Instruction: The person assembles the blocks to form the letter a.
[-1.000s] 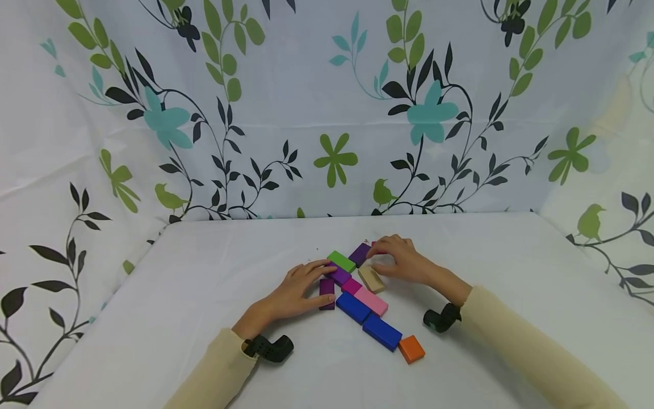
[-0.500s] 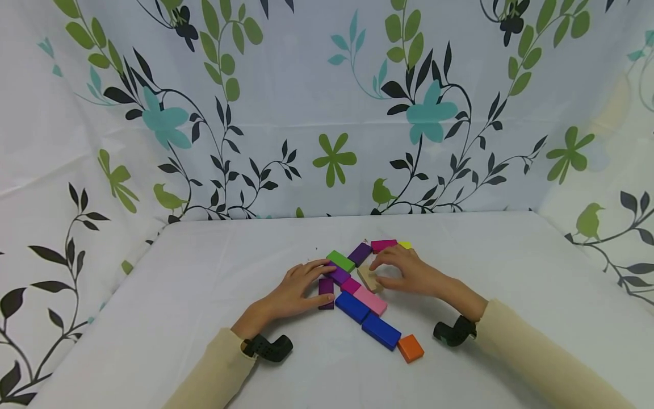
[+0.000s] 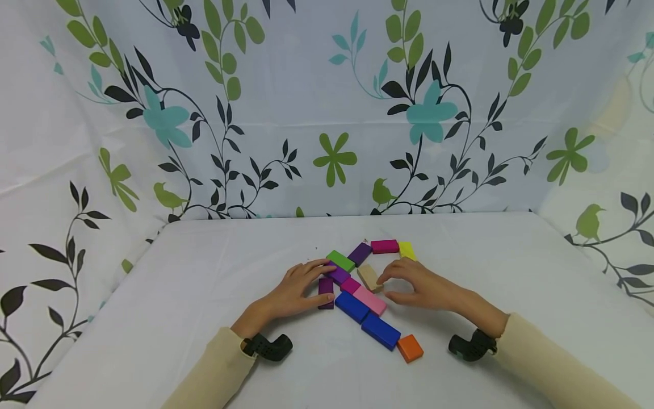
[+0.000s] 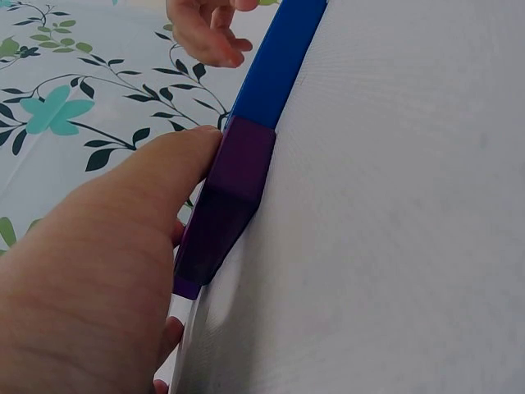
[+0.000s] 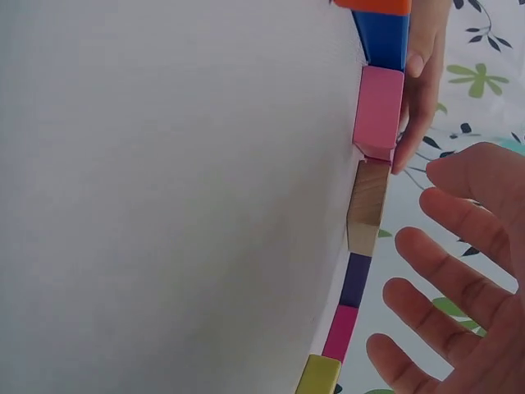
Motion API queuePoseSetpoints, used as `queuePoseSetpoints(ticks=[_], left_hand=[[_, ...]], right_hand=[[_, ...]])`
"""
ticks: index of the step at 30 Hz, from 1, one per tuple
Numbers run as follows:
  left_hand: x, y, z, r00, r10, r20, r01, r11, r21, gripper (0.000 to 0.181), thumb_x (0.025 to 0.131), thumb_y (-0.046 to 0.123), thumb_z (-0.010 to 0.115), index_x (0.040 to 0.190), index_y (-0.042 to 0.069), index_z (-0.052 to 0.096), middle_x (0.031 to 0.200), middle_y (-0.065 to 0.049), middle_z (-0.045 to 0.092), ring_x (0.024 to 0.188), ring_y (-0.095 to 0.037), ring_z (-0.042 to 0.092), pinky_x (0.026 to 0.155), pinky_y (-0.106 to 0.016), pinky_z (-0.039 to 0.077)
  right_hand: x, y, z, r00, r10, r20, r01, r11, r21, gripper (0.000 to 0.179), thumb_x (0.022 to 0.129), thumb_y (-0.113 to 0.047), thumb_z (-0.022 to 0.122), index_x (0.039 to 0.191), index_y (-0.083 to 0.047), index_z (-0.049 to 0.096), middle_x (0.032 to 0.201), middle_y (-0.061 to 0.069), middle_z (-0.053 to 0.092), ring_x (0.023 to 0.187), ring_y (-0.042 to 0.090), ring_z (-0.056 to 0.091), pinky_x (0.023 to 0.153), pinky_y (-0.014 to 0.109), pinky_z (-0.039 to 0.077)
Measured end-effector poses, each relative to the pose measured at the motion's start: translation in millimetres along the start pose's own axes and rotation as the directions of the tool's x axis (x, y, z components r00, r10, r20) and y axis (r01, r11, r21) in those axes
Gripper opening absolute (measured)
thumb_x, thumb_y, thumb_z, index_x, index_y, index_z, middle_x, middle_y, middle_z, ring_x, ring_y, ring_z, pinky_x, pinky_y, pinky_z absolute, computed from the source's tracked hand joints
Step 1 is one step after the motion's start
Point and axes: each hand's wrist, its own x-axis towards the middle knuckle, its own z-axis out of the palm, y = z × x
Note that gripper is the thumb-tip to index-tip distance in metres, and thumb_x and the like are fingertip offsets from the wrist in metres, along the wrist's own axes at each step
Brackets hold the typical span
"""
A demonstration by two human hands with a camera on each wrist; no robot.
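Note:
Coloured blocks lie in a branching layout on the white table. My left hand (image 3: 292, 291) has its fingertips on a purple block (image 3: 340, 276), and its thumb is at a dark purple block (image 3: 325, 287), also seen as a purple block (image 4: 244, 156) beside the thumb in the left wrist view. My right hand (image 3: 426, 284) hovers with loosely bent fingers just right of a plain wooden block (image 3: 369, 278). In the right wrist view its fingers (image 5: 447, 275) are spread and apart from the wooden block (image 5: 367, 201).
Green (image 3: 340, 261), dark violet (image 3: 360, 254), magenta (image 3: 384, 246) and yellow (image 3: 407, 250) blocks run along the back. A small magenta block (image 3: 350, 285), a pink block (image 3: 370, 300), two blue blocks (image 3: 381, 331) and an orange block (image 3: 410, 348) run toward the front right. Patterned cloth (image 3: 286, 113) hangs behind.
My right hand has drawn back toward the right and nearer, away from the far blocks, uncovering the magenta and yellow blocks. My left hand has stayed in place.

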Motion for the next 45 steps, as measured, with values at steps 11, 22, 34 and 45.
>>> queuePoseSetpoints(ticks=[11,22,34,45], left_hand=[[3.6,-0.1,-0.9,1.000,-0.006,0.013,0.006,1.000,0.012,0.065,0.092,0.045,0.062,0.150,0.023,0.040,0.159,-0.007,0.028,0.147,-0.031,0.020,0.117,-0.058,0.006],[5.4,-0.8,-1.0,1.000,0.019,0.004,-0.019,1.000,0.014,0.064,0.093,0.044,0.061,0.149,0.021,0.041,0.158,-0.008,0.028,0.147,-0.032,0.021,0.117,-0.059,0.006],[2.7,-2.5,-1.1,1.000,0.023,-0.008,-0.023,1.000,0.013,0.065,0.093,0.044,0.062,0.149,0.020,0.041,0.158,-0.009,0.029,0.146,-0.033,0.022,0.116,-0.060,0.007],[0.9,-1.9,0.6,1.000,0.008,0.003,-0.008,1.000,0.008,0.065,0.093,0.043,0.062,0.149,0.021,0.040,0.158,-0.007,0.028,0.147,-0.031,0.021,0.117,-0.058,0.006]], right_hand=[[-22.0,-6,-4,0.997,0.006,0.075,-0.013,0.996,0.090,0.023,0.095,-0.024,0.065,0.116,-0.015,0.067,0.114,-0.003,0.062,0.109,0.019,0.055,0.089,0.036,0.053],[-37.9,1,-5,0.984,-0.158,0.078,0.132,0.955,0.266,0.022,0.096,-0.014,0.063,0.118,-0.009,0.062,0.111,0.006,0.064,0.091,0.012,0.060,0.079,0.028,0.053],[-43.6,3,-4,0.954,-0.224,0.197,0.096,0.856,0.507,0.020,0.092,-0.007,0.066,0.112,-0.009,0.064,0.102,0.006,0.066,0.085,0.015,0.061,0.074,0.028,0.054],[-47.4,3,-1,0.933,-0.254,0.256,0.087,0.847,0.525,0.030,0.085,-0.011,0.074,0.114,-0.012,0.063,0.102,0.003,0.064,0.087,0.016,0.059,0.078,0.027,0.053]])
